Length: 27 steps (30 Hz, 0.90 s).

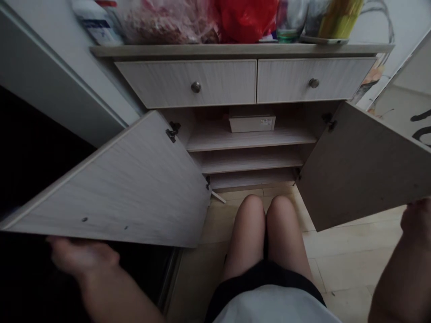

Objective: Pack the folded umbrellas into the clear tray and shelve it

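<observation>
nearest the camera, the hem of a white shirt (269, 307) and black shorts (266, 273) lie above two bare knees (259, 224), with the person squarely before a low wood-grain cabinet (235, 49). both lower doors stand open. the left hand (82, 258) is just below the bottom edge of the left door (107, 188), its fingers extended and loosely spread, pinching nothing; contact with the panel cannot be confirmed. the right hand (417, 220) is partly cut off at the right edge of the view, near the right door (363, 170); whether it is spread or closed cannot be told. sound practice is to support a door at its free edge, well away from the metal hinge (173, 131), and keep the knees clear of its swing.

inside, a white box (252, 123) rests on the upper shelf (251, 139). above it, two closed drawers with round metal knobs (195, 87) conceal whatever they hold. the cabinet top carries a red plastic bag (245, 20), a clear bag of goods (164, 22), a glass tumbler (289, 20) and a white bottle (96, 22).
</observation>
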Tool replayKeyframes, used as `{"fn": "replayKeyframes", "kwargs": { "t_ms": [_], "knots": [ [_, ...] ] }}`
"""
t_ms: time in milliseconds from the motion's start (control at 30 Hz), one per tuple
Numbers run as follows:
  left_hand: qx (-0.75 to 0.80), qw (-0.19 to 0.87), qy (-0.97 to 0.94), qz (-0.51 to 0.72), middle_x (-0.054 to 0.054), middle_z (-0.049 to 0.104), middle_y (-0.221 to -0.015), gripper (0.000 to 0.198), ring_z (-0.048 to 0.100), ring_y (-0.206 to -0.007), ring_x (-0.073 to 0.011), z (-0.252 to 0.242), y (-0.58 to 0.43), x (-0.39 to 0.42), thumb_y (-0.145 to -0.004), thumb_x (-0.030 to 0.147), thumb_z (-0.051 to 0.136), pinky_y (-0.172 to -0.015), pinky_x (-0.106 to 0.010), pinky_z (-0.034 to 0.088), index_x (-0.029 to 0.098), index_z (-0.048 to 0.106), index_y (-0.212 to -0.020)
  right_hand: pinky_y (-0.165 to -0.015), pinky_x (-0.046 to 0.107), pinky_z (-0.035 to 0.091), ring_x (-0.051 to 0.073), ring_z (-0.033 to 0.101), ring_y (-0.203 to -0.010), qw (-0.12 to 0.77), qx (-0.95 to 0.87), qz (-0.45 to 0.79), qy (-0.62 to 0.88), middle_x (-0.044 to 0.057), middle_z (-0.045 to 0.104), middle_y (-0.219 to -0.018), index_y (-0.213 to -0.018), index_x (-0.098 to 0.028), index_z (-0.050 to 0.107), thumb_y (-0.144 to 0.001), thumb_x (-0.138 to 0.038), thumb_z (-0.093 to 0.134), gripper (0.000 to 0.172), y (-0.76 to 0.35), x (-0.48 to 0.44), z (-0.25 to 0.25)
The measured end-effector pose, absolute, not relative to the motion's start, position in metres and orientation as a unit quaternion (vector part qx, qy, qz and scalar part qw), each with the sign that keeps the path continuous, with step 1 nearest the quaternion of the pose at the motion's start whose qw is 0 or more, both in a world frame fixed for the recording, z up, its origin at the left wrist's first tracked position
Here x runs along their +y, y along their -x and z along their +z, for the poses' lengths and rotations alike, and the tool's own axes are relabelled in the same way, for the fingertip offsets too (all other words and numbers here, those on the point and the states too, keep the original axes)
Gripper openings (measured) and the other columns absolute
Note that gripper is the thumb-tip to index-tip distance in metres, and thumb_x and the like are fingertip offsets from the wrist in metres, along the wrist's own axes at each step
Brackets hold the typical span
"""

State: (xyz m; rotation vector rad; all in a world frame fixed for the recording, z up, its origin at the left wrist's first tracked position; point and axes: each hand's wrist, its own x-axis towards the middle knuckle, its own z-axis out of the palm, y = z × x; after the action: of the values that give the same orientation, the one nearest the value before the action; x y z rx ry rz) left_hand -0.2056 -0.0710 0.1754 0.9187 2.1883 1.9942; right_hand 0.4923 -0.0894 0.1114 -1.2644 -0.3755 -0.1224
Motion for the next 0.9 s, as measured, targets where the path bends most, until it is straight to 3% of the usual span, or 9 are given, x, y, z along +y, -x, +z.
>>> {"fn": "replayKeyframes", "kwargs": {
  "t_ms": [100, 233, 333, 500, 633, 900],
  "knots": [
    [0.613, 0.02, -0.24, 0.752, 0.013, 0.077, -0.091, 0.032, 0.066, -0.116, -0.0333, 0.167, 0.197, -0.073, -0.052, 0.058, 0.053, -0.103, -0.05, 0.05, 0.034, 0.064, -0.069, -0.073, 0.052, 0.05, 0.019, 0.05, -0.053, 0.796, -0.22, -0.038, 0.562, 0.001, 0.054, -0.057, -0.051, -0.028, 0.059, -0.042, -0.062, 0.083, 0.043, -0.491, -0.087, 0.099],
    [0.592, -0.048, -0.249, 0.765, 0.007, 0.076, -0.08, 0.015, 0.07, -0.1, -0.0331, 0.139, 0.188, -0.079, -0.06, 0.043, 0.055, -0.097, -0.053, 0.052, 0.029, 0.061, -0.06, -0.077, 0.051, 0.052, 0.018, 0.052, -0.055, 0.775, -0.248, -0.072, 0.576, 0.001, 0.057, -0.062, -0.06, -0.026, 0.064, -0.046, -0.053, 0.083, 0.036, -0.468, -0.087, 0.088],
    [0.645, -0.107, -0.296, 0.696, 0.0, 0.076, -0.082, 0.017, 0.071, -0.093, -0.0317, 0.113, 0.18, -0.081, -0.067, 0.037, 0.054, -0.087, -0.051, 0.055, 0.027, 0.068, -0.069, -0.075, 0.049, 0.054, 0.021, 0.058, -0.058, 0.769, -0.245, -0.085, 0.585, 0.004, 0.062, -0.065, -0.066, -0.024, 0.066, -0.049, -0.051, 0.082, 0.036, -0.436, -0.082, 0.082],
    [0.644, -0.19, -0.448, 0.59, -0.006, 0.076, -0.083, 0.024, 0.071, -0.081, -0.0269, 0.096, 0.151, -0.079, -0.078, 0.035, 0.062, -0.077, -0.042, 0.057, 0.025, 0.077, -0.093, -0.081, 0.046, 0.057, 0.023, 0.068, -0.073, 0.728, -0.343, -0.006, 0.594, 0.01, 0.072, -0.084, -0.087, -0.02, 0.071, -0.066, -0.05, 0.078, 0.037, -0.377, -0.068, 0.076],
    [0.601, -0.154, -0.527, 0.58, -0.011, 0.075, -0.089, 0.028, 0.071, -0.082, -0.0232, 0.102, 0.112, -0.068, -0.087, 0.038, 0.063, -0.078, -0.035, 0.056, 0.018, 0.077, -0.102, -0.087, 0.045, 0.056, 0.022, 0.07, -0.083, 0.668, -0.446, 0.005, 0.596, 0.009, 0.074, -0.091, -0.095, -0.019, 0.07, -0.079, -0.05, 0.071, 0.035, -0.338, -0.049, 0.082],
    [0.526, -0.033, -0.604, 0.598, -0.008, 0.074, -0.088, 0.024, 0.069, -0.077, -0.019, 0.104, 0.036, -0.008, -0.091, 0.035, 0.065, -0.078, -0.032, 0.054, 0.018, 0.076, -0.105, -0.078, 0.036, 0.055, 0.019, 0.069, -0.077, 0.67, -0.51, 0.031, 0.539, 0.006, 0.074, -0.09, -0.094, -0.019, 0.068, -0.086, -0.049, 0.066, 0.03, -0.262, 0.014, 0.102]
  ]
}}
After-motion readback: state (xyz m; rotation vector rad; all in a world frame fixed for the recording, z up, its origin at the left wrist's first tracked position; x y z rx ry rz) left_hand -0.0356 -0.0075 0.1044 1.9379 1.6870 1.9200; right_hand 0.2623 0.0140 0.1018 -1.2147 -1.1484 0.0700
